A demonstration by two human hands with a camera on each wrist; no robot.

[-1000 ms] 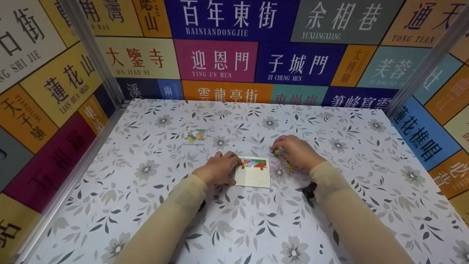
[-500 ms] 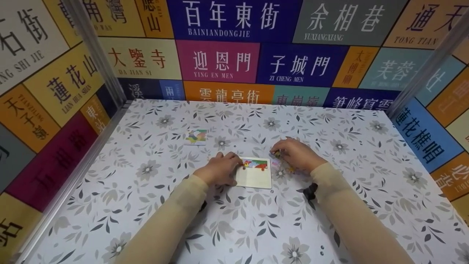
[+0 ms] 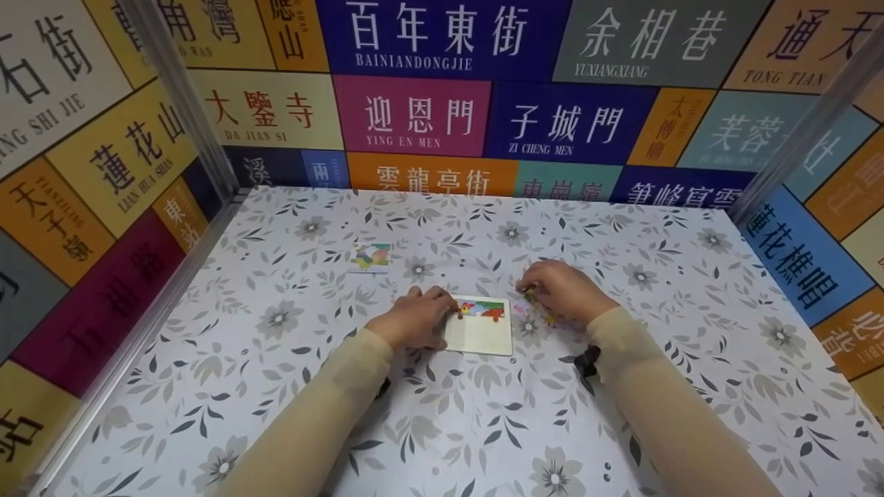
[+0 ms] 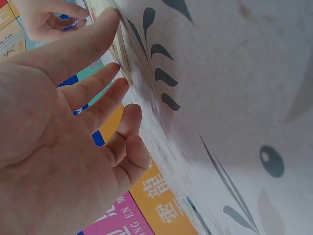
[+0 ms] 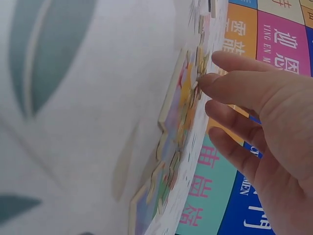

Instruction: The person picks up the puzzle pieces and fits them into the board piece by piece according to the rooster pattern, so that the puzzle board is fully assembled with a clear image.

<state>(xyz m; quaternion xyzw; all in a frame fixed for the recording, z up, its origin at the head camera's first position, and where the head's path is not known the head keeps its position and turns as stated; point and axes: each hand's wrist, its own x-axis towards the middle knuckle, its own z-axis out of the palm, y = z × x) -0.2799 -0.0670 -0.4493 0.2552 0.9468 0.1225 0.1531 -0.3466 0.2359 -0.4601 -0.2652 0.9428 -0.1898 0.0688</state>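
A small jigsaw puzzle board lies on the table, with joined colourful pieces along its far edge and bare cream below. My left hand rests on its left side, thumb at the near corner and forefinger near the far one. The left wrist view shows those fingers fairly straight against the board's edge. My right hand is over loose puzzle pieces right of the board. Thumb and forefinger pinch a small yellowish puzzle piece low over the table; the hand partly hides the other pieces.
A small colourful picture card or puzzle lies farther back on the left. A pink piece lies just right of the board. Sign-printed walls close off the back and both sides of the flower-patterned table.
The right hand has shifted slightly to the right and nearer over the loose pieces. The left hand and the board keep their place; the head view has turned a little.
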